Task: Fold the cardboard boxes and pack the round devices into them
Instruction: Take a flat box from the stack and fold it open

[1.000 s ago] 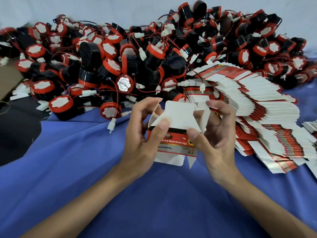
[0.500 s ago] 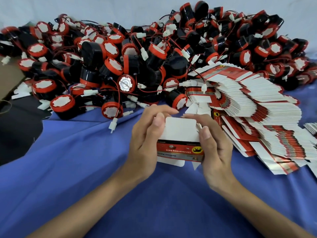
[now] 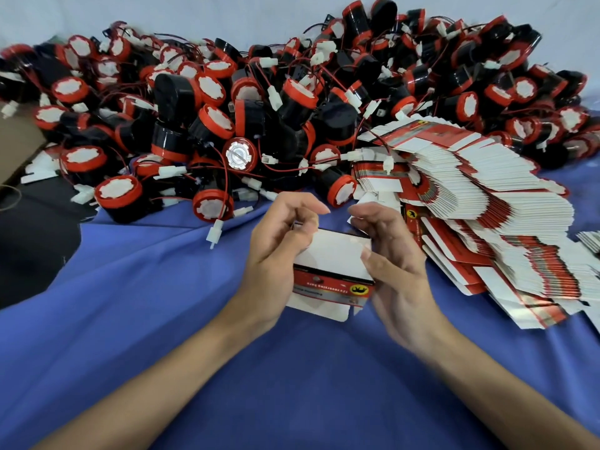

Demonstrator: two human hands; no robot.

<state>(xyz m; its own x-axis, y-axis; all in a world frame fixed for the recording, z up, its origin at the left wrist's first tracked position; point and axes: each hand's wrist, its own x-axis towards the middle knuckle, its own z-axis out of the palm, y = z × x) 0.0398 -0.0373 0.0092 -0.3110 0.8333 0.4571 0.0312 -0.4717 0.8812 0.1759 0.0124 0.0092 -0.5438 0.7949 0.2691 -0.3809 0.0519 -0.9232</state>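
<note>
A small red and white cardboard box (image 3: 334, 264) sits between my hands above the blue cloth, its white end flap folded flat on top and a loose white flap hanging below. My left hand (image 3: 276, 254) grips the box's left side, thumb on the top flap. My right hand (image 3: 396, 264) holds the right side, thumb pressed on the flap's right edge. Behind lies a big heap of round black and red devices (image 3: 237, 125) with red wires and white plugs. A fanned stack of flat unfolded boxes (image 3: 480, 206) lies to the right.
The blue cloth (image 3: 162, 319) covers the table in front. A dark gap (image 3: 32, 238) and a brown cardboard edge (image 3: 16, 141) show at the far left. A white wall (image 3: 194, 14) backs the heap. Loose white plugs (image 3: 216, 230) trail onto the cloth.
The box's open end flaps have been folded down flat. Both hands lowered the box toward the cloth and now hold it by its sides.
</note>
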